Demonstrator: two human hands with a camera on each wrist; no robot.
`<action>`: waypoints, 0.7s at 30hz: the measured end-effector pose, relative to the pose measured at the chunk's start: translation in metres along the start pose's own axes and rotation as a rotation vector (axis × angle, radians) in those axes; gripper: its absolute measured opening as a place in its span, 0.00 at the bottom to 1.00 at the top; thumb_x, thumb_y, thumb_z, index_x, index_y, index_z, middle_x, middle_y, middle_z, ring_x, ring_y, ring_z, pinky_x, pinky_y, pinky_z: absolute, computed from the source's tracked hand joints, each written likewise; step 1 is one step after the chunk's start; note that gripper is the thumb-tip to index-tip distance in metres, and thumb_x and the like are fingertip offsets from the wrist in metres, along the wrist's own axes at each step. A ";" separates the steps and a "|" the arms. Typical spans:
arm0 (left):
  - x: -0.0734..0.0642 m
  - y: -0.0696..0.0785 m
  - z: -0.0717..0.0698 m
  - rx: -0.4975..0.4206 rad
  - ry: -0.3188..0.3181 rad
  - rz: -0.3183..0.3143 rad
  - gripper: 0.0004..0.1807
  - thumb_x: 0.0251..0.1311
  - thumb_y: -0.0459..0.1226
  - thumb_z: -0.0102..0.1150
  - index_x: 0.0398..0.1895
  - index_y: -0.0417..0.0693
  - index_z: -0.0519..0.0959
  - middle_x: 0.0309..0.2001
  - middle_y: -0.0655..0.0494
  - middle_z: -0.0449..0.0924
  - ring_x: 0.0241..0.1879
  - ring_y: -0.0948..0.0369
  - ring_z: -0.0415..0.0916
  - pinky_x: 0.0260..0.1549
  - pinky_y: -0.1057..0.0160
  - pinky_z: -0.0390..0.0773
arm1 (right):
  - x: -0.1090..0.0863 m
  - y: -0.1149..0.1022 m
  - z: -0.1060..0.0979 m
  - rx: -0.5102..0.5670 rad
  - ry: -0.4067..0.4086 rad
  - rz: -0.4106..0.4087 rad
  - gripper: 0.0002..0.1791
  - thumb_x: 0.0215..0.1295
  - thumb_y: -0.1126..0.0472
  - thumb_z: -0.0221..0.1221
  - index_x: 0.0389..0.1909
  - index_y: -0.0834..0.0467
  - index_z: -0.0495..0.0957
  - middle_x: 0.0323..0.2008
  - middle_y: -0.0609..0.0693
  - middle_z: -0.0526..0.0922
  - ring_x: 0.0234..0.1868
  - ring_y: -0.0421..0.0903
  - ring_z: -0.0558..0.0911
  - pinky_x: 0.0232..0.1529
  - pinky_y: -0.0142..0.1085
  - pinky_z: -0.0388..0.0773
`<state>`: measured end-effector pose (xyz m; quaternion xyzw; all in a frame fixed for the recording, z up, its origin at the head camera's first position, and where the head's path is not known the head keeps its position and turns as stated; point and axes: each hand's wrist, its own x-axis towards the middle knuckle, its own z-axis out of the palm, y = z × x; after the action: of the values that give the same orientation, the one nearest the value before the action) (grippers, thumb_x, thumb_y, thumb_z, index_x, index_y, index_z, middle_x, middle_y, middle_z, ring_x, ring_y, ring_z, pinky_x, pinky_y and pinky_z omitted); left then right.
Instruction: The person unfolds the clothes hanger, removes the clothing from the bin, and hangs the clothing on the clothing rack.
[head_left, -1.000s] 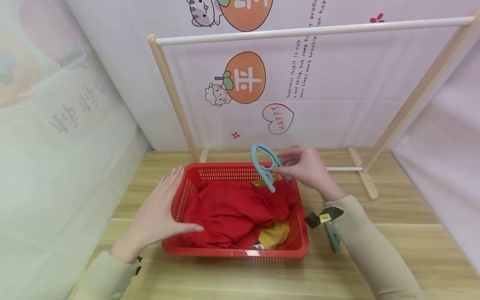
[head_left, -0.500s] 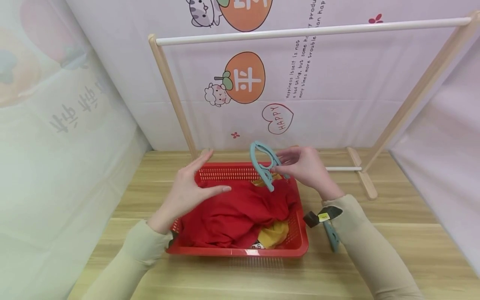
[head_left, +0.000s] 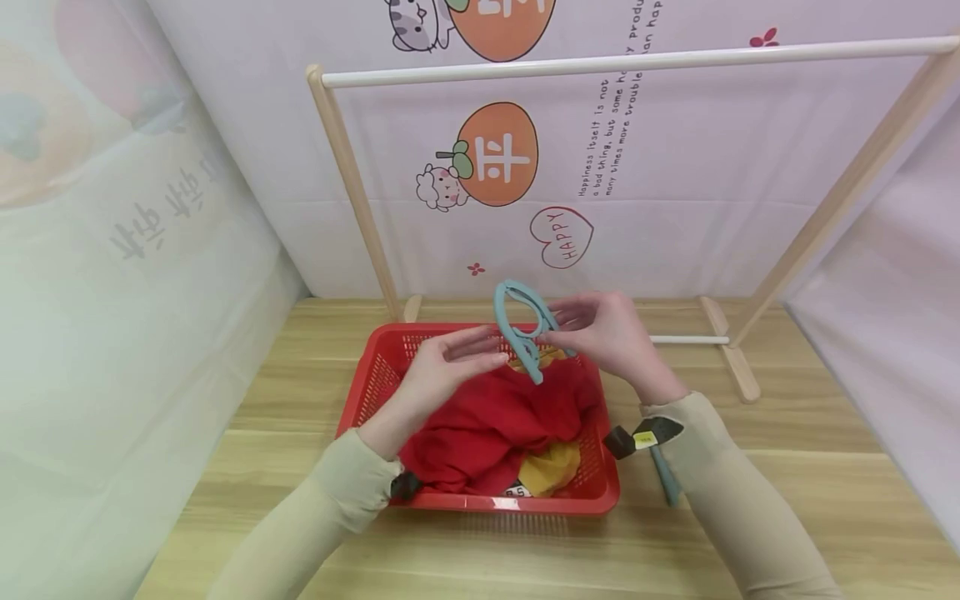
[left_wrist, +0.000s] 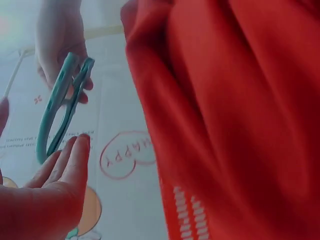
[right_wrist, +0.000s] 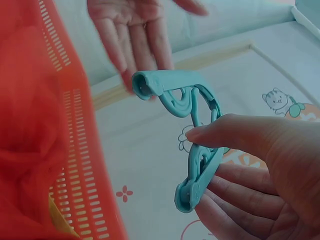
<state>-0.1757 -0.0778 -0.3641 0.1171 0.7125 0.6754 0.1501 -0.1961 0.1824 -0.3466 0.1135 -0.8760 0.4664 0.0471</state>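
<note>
My right hand (head_left: pixel 613 335) pinches a light blue folding hanger (head_left: pixel 528 363) between thumb and fingers, above the far right part of a red basket (head_left: pixel 487 503). In the right wrist view, the hanger (right_wrist: pixel 182 80) is bent at its middle, where the thumb presses. My left hand (head_left: pixel 433 372) is beside the hanger's left arm, fingers stretched out and thumb apart. Its fingertips come close to the hanger (left_wrist: pixel 50 117) in the left wrist view; whether they touch it I cannot tell. Red cloth (head_left: pixel 480 425) and a yellow cloth (head_left: pixel 551 468) lie in the basket.
Behind the basket stands a clothes rack with a white top bar (head_left: pixel 600 63) and wooden posts (head_left: pixel 352 179). Another blue piece (head_left: pixel 664 477), partly hidden by the right sleeve, lies on the wooden table (head_left: pixel 480 558). Printed white sheets (head_left: pixel 675 167) enclose the back and sides.
My left hand has moved right and up from the basket's left rim to beside the hanger, its thumb and fingers drawing closer together. The right hand keeps holding the hanger in nearly the same place.
</note>
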 end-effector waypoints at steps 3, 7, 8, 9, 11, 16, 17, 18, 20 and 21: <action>0.003 -0.003 0.007 -0.041 -0.016 -0.026 0.31 0.61 0.46 0.73 0.67 0.50 0.78 0.56 0.56 0.83 0.56 0.59 0.80 0.61 0.51 0.76 | -0.001 -0.004 0.002 0.020 -0.002 -0.006 0.24 0.54 0.54 0.78 0.50 0.60 0.86 0.38 0.53 0.89 0.36 0.48 0.89 0.35 0.40 0.87; 0.008 -0.005 0.011 -0.089 -0.015 -0.002 0.28 0.64 0.42 0.71 0.65 0.43 0.78 0.53 0.49 0.85 0.52 0.52 0.84 0.55 0.52 0.80 | -0.004 -0.008 0.004 0.042 0.010 -0.009 0.24 0.54 0.55 0.78 0.50 0.60 0.86 0.38 0.53 0.89 0.36 0.48 0.89 0.34 0.39 0.87; 0.009 -0.005 0.012 -0.098 -0.010 0.005 0.26 0.65 0.41 0.70 0.64 0.41 0.79 0.52 0.47 0.85 0.51 0.51 0.84 0.53 0.53 0.82 | -0.004 -0.010 0.005 0.043 0.013 -0.011 0.24 0.54 0.55 0.78 0.51 0.60 0.86 0.38 0.53 0.89 0.36 0.49 0.89 0.34 0.39 0.87; 0.009 -0.005 0.012 -0.095 -0.004 0.010 0.24 0.66 0.41 0.69 0.62 0.40 0.80 0.50 0.47 0.86 0.50 0.50 0.84 0.51 0.54 0.83 | -0.005 -0.011 0.005 0.039 0.015 -0.014 0.24 0.54 0.56 0.78 0.51 0.60 0.86 0.38 0.53 0.89 0.36 0.48 0.89 0.34 0.39 0.87; 0.010 -0.005 0.013 -0.097 0.010 0.017 0.20 0.68 0.40 0.67 0.58 0.38 0.82 0.47 0.45 0.87 0.48 0.50 0.85 0.49 0.55 0.84 | -0.005 -0.013 0.007 0.030 0.019 -0.026 0.24 0.55 0.56 0.78 0.51 0.60 0.86 0.38 0.53 0.89 0.37 0.49 0.89 0.34 0.40 0.87; 0.011 -0.005 0.015 -0.115 0.029 0.028 0.16 0.70 0.37 0.63 0.55 0.36 0.82 0.45 0.44 0.87 0.45 0.51 0.86 0.47 0.54 0.85 | -0.006 -0.014 0.008 0.005 0.030 -0.048 0.24 0.55 0.57 0.78 0.52 0.58 0.86 0.38 0.52 0.89 0.36 0.47 0.89 0.34 0.40 0.87; 0.012 -0.005 0.014 -0.122 0.035 0.028 0.16 0.71 0.37 0.63 0.55 0.35 0.82 0.45 0.44 0.87 0.44 0.52 0.86 0.47 0.53 0.84 | -0.006 -0.014 0.008 0.000 0.032 -0.052 0.24 0.55 0.57 0.78 0.52 0.58 0.86 0.38 0.51 0.89 0.36 0.47 0.89 0.34 0.40 0.87; 0.012 -0.005 0.014 -0.127 0.041 0.028 0.16 0.71 0.36 0.62 0.55 0.35 0.82 0.45 0.43 0.87 0.43 0.52 0.87 0.48 0.51 0.84 | -0.006 -0.014 0.008 -0.001 0.032 -0.056 0.24 0.54 0.56 0.78 0.52 0.58 0.86 0.38 0.51 0.89 0.35 0.47 0.89 0.34 0.40 0.87; 0.012 -0.004 0.013 -0.125 0.056 0.024 0.16 0.71 0.36 0.61 0.56 0.35 0.81 0.45 0.42 0.87 0.42 0.51 0.87 0.48 0.49 0.84 | -0.007 -0.015 0.008 0.005 0.030 -0.057 0.25 0.54 0.56 0.78 0.53 0.58 0.86 0.37 0.51 0.89 0.35 0.46 0.88 0.34 0.40 0.87; 0.012 -0.003 0.012 -0.121 0.065 0.022 0.16 0.72 0.36 0.61 0.56 0.35 0.81 0.45 0.41 0.87 0.42 0.51 0.87 0.48 0.49 0.84 | -0.007 -0.014 0.008 0.010 0.028 -0.056 0.25 0.55 0.55 0.78 0.53 0.57 0.86 0.37 0.51 0.89 0.35 0.46 0.88 0.34 0.40 0.87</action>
<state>-0.1826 -0.0623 -0.3685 0.0937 0.6736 0.7222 0.1260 -0.1862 0.1691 -0.3410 0.1317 -0.8693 0.4708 0.0721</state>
